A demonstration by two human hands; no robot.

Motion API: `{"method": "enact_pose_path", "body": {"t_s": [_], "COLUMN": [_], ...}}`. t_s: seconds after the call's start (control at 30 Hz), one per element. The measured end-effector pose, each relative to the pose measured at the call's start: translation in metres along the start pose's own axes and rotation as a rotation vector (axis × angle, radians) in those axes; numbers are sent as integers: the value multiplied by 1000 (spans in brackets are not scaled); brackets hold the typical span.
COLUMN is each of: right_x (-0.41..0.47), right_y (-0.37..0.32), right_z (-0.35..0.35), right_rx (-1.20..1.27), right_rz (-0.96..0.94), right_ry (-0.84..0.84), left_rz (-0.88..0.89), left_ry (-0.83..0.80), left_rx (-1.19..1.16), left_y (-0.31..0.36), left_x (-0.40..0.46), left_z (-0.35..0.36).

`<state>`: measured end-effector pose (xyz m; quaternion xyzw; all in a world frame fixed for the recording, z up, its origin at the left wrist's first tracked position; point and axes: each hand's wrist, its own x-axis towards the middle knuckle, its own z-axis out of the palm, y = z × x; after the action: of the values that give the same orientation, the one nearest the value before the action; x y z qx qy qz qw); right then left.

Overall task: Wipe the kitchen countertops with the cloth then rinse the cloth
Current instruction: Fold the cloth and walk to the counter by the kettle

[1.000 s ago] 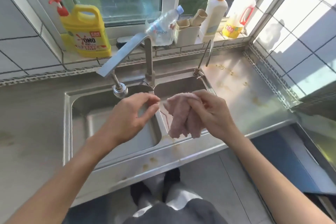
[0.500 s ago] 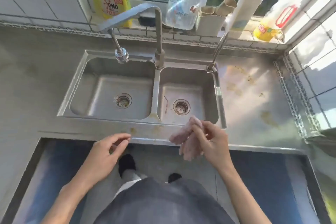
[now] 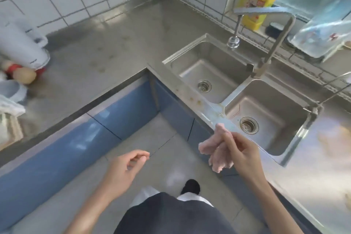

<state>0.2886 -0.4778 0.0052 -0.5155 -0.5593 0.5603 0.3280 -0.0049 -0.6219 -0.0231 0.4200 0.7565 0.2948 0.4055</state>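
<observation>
Head view now takes in the long L-shaped countertop (image 3: pixel 117 43) running into the upper left of the frame, where a second ago it looked straight down into the double sink (image 3: pixel 237 89). The sink has slid to the right half of the picture, and both hands have come away from it and hang over the floor in front of the blue cabinet fronts (image 3: pixel 117 112).

The right hand (image 3: pixel 241 150), right of centre low in the frame, grips the pink cloth (image 3: pixel 214 152), fingers curled round its bunched middle so that crumpled ends stick out above and below the fist. The cloth hangs in the air, just off the sink's front edge, touching no surface. The left hand (image 3: pixel 125 167), lower centre, holds nothing; its fingers are loosely curled, with thumb and forefinger close together.

Yellowish stains (image 3: pixel 195 99) dot the steel rim at the front of the left basin, and dull marks (image 3: pixel 100 66) show on the countertop toward the corner. At the far left stand a white appliance (image 3: pixel 24 47) and a small bottle with a red band (image 3: pixel 19 74).

The turn suggests wiping is about to begin on the left stretch of counter, so the rinse lies well ahead. No water shows at the faucet (image 3: pixel 266 13).
</observation>
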Motion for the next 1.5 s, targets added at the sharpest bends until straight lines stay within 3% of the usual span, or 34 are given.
{"method": "enact_pose_path", "body": {"t_s": [0.2, 0.47, 0.73, 1.03, 1.33, 1.5], "right_x": [-43, -113, -152, -95, 34, 110], "right_y": [-10, -4, -15, -28, -69, -87], "right_z": [79, 190, 282, 355, 414, 446], "right_rx": [-13, -218, -282, -416, -415, -450], "right_rz": [-51, -99, -202, -286, -388, -360], "right_ry": [-264, -304, -388, -457, -472, -587], "left_rz": [-137, -216, -256, -253, -303, -317], "left_ry": [175, 298, 348, 440, 488, 461], "left_rx": [-99, -174, -240, -279, -275, -237], "left_y": [-71, -169, -234, -255, -241, -231], "left_x": [-86, -198, -240, -194, -92, -37], "left_z": [-26, -77, -117, -173, -248, -283]}}
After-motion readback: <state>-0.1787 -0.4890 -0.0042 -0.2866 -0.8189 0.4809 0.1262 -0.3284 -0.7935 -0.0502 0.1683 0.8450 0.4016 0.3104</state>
